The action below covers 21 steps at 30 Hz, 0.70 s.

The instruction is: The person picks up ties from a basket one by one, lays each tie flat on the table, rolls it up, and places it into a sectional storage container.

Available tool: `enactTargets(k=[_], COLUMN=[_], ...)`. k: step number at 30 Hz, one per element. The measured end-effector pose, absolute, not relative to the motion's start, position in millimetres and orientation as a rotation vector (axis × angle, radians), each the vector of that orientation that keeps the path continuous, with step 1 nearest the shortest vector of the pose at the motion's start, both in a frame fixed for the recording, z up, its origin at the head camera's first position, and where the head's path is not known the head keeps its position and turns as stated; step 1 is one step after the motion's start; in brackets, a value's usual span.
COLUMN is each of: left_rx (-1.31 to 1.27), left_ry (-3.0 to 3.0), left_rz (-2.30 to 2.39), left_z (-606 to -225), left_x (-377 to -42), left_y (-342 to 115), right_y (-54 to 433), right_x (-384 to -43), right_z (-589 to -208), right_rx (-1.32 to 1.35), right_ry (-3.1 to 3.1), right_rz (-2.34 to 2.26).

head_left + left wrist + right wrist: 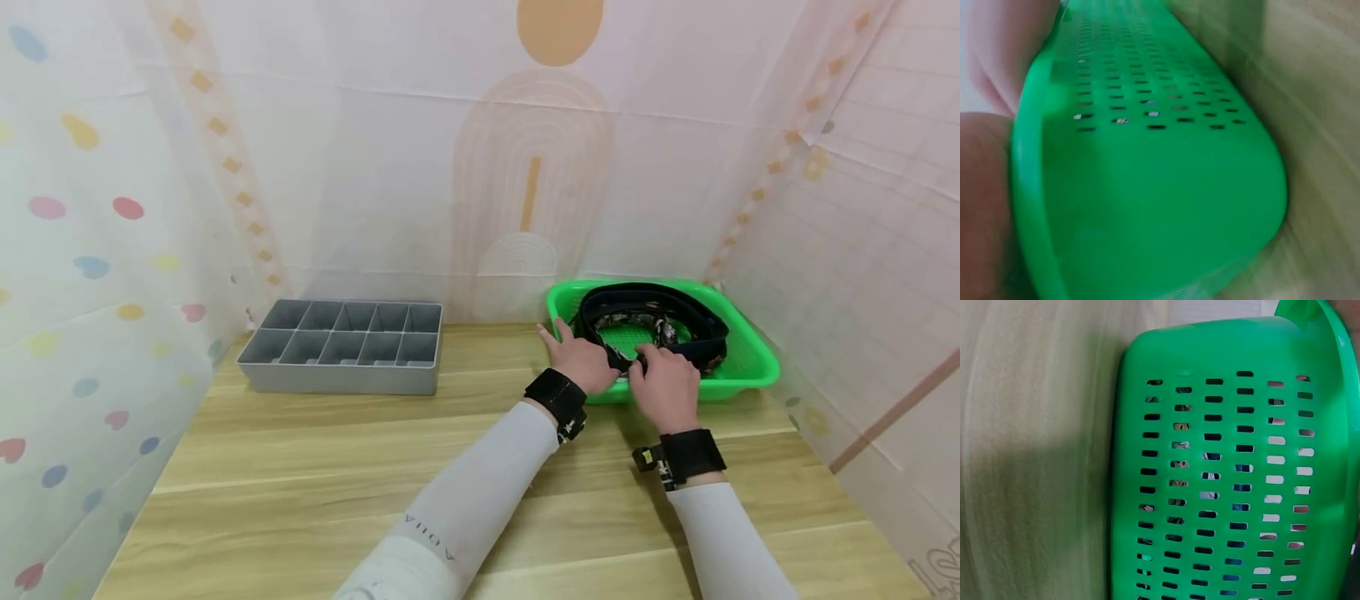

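A dark fabric loop [652, 296] with a patterned inner side lies in a green perforated plastic basket [753, 354]. At the basket's front left, my left hand [581, 364] reaches over the rim beside the loop. Two of its fingers extend up and left, while the others are hidden; I cannot tell whether they grip fabric. My right hand [666, 387] holds the loop's near side over the front rim, fingers curled. In the left wrist view, part of a hand overlaps the basket's rim [1029, 181]. The right wrist view shows the slotted basket wall [1229, 469], with bits of fabric behind the slots.
A grey divided tray [341, 379] with two rows of compartments stands left of the basket. Both rest on a wood-grain table [300, 483], near the patterned curtain [375, 167] at the back. Another printed sheet [862, 275] hangs close along the right side.
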State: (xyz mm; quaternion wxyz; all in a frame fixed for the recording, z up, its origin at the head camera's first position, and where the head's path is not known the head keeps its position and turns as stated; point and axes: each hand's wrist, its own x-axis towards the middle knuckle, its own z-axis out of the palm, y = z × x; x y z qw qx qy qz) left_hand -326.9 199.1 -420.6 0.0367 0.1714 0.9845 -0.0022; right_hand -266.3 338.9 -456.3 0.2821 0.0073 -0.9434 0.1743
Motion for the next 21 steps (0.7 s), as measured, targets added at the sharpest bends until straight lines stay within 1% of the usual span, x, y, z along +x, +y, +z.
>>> enactTargets(k=[7, 11, 15, 21], left_rx=[0.551, 0.651, 0.782, 0.764], left_ry=[3.156, 3.103, 2.983, 2.928], left_rz=[0.14, 0.003, -0.105, -0.106], left_z=[-426.8, -422.7, -421.9, -429.4], left_x=[-326.0, -328.7, -338.1, -348.9], left_y=[197.4, 199.9, 201.0, 200.7], right_y=[338.7, 339.0, 336.1, 328.8], right_x=[-268.1, -268.3, -270.0, -272.0], right_z=[-456.9, -456.7, -456.6, -458.3], right_rx=[-0.011, -0.007, 0.0, 0.008], right_ry=[-2.534, -2.516, -2.52, -2.528], right_rz=[0.472, 0.462, 0.464, 0.47])
